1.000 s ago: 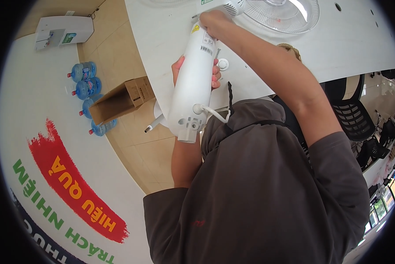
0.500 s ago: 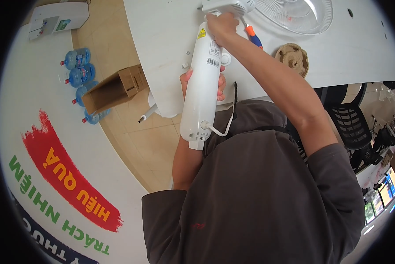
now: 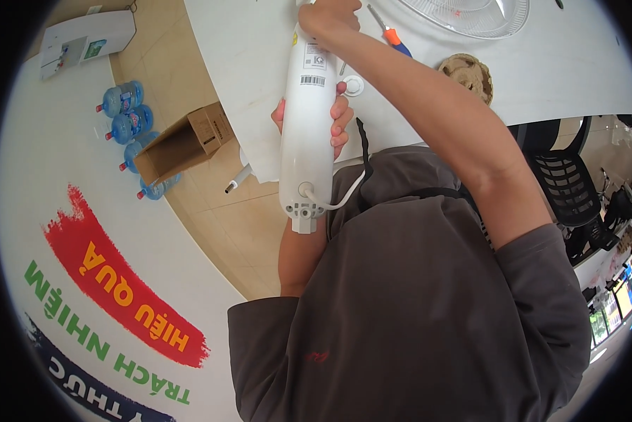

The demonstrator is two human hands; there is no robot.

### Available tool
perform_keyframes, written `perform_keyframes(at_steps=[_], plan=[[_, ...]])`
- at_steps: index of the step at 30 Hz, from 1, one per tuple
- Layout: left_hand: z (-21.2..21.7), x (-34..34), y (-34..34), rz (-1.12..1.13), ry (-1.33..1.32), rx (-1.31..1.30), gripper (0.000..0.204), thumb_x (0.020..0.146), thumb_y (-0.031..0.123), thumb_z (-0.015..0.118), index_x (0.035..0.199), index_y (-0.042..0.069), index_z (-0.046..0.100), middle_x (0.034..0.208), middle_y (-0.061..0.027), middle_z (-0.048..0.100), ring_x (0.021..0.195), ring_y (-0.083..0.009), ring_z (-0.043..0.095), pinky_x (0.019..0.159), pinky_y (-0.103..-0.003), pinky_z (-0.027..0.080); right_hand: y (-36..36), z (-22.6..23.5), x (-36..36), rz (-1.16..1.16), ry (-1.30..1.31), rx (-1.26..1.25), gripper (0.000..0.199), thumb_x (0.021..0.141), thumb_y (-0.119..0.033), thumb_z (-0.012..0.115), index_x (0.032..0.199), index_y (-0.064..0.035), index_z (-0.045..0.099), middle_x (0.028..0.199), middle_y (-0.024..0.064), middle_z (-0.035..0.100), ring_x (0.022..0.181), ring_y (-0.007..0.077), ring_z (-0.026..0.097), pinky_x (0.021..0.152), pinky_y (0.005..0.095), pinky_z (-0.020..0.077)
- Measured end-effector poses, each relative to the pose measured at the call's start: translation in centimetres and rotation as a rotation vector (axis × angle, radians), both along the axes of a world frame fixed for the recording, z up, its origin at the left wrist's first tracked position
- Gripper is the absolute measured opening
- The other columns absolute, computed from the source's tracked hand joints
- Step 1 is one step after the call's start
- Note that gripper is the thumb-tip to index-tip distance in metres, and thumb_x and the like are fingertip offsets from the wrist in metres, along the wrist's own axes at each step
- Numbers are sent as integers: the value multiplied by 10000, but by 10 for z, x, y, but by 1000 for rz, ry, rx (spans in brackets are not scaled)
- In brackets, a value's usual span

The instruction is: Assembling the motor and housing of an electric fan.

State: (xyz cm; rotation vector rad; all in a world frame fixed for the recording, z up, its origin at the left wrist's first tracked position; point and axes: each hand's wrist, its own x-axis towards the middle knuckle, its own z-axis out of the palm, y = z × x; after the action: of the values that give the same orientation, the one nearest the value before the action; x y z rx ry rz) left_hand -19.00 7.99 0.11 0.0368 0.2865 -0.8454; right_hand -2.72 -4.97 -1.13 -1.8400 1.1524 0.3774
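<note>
A long white fan body (image 3: 307, 126) with a barcode label stands out over the near table edge, its cord (image 3: 347, 199) leaving the near end. My left hand (image 3: 340, 125) wraps round its middle from beneath, fingers on one side and thumb on the other. At the far end my right hand (image 3: 330, 17) is curled over the top of the body; the picture's upper edge cuts off that end. An orange and blue screwdriver (image 3: 393, 39) lies to the right of my right hand. A round white cap (image 3: 353, 86) is beside the body.
A clear fan guard (image 3: 470, 17) and a moulded pulp piece (image 3: 467, 74) lie on the white table (image 3: 541, 77). On the floor at left are an open cardboard box (image 3: 182, 144) and several blue water bottles (image 3: 126, 98). Black chairs (image 3: 562, 186) stand at right.
The fan body has swung more upright in view and shifted left. Both hands moved with it, my right hand toward the upper edge. The screwdriver's metal shaft shows more now.
</note>
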Motion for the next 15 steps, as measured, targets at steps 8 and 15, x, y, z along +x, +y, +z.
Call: perform_keyframes(at_steps=[8, 15], plan=[[-10, -7, 4, 20, -53, -56, 915, 877, 573, 605, 1354, -141, 290, 932, -144, 448, 748, -215, 474, 530, -309, 479, 0, -4, -12, 59, -63, -53, 603, 799, -244, 743, 1240, 67, 474, 1232, 225, 451, 1055, 359, 597, 856, 429, 536], [11, 5, -8, -36, -22, 114, 875, 888, 610, 519, 1298, -150, 376, 932, -155, 478, 738, -217, 484, 543, -312, 476, -25, -13, -16, -9, -94, 56, 625, 844, -263, 676, 1304, 86, 437, 1331, 287, 429, 1076, 422, 626, 892, 453, 544]])
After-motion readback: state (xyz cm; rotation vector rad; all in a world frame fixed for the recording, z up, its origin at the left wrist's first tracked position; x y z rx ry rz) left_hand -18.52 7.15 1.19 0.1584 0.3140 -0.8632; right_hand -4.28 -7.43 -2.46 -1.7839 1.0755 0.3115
